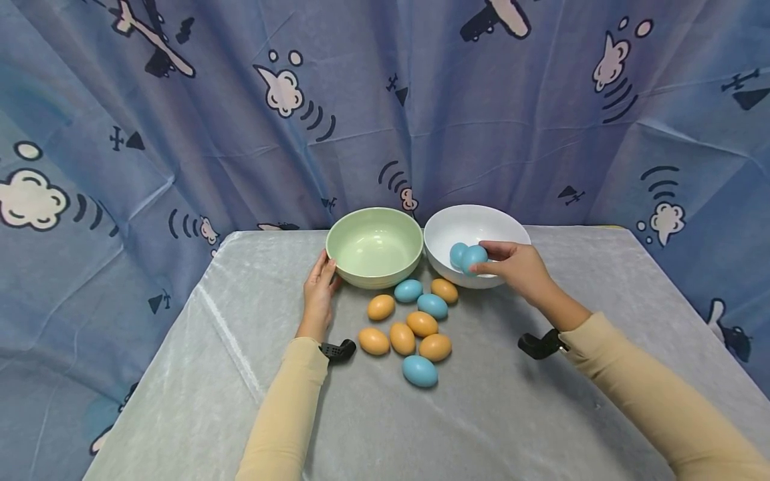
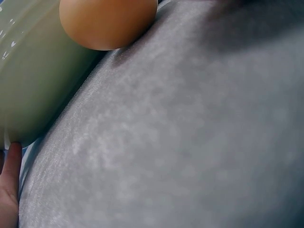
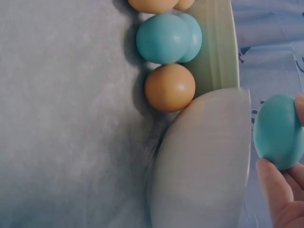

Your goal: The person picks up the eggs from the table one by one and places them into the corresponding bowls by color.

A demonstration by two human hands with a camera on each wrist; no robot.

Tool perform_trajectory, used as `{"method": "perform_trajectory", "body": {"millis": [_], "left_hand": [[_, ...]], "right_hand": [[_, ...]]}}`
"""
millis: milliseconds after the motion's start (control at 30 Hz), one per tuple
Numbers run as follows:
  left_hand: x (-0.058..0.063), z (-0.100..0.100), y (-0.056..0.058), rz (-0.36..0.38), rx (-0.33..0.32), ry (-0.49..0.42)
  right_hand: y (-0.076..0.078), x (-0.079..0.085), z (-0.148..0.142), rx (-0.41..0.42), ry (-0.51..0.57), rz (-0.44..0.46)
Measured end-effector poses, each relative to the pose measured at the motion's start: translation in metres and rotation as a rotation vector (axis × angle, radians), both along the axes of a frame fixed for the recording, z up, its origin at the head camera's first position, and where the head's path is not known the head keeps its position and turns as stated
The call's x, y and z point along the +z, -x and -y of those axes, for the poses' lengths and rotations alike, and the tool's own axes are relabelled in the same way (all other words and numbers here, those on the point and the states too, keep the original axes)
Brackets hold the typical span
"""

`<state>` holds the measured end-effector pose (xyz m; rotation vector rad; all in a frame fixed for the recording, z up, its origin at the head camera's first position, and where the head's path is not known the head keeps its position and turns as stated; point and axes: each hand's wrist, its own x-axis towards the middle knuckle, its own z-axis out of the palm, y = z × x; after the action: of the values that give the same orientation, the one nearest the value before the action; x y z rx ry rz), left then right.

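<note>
My right hand [image 1: 525,270] pinches a blue egg [image 1: 474,260] between thumb and fingers at the white bowl [image 1: 511,230], just over its near inside. Behind that egg, a second blue egg [image 1: 456,252] shows, partly covered, inside the bowl. The right wrist view has the pinched blue egg [image 3: 278,130] beyond the bowl's rim. On the left, my left hand [image 1: 317,294] rests against the outer side of the green bowl [image 1: 375,277], its fingers partly hidden. One straight finger [image 2: 13,164] touches that bowl's wall in the left wrist view.
In front of the bowls lie several orange eggs [image 1: 402,338] and three blue eggs, the nearest blue egg [image 1: 420,371] lowest in the group. The bowls stand side by side near the back of the grey-covered table [image 1: 252,401]. A patterned blue curtain [image 1: 361,100] hangs behind.
</note>
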<state>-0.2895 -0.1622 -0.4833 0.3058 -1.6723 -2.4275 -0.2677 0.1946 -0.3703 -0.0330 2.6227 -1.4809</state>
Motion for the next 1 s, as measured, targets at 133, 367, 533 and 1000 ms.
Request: {"method": "perform_trajectory", "body": {"millis": [133, 367, 533, 1000], "left_hand": [[-0.001, 0.000, 0.000, 0.002, 0.002, -0.004], [-0.003, 0.000, 0.002, 0.005, 0.011, -0.018], [-0.001, -0.001, 0.001, 0.003, 0.012, -0.015], [-0.001, 0.001, 0.000, -0.005, -0.023, -0.007]], "right_hand": [[0.005, 0.000, 0.000, -0.003, -0.018, 0.011], [0.014, -0.002, 0.000, 0.021, -0.056, 0.033], [0.022, -0.005, 0.001, 0.040, -0.060, 0.034], [0.037, -0.013, 0.005, 0.058, -0.194, 0.064]]}}
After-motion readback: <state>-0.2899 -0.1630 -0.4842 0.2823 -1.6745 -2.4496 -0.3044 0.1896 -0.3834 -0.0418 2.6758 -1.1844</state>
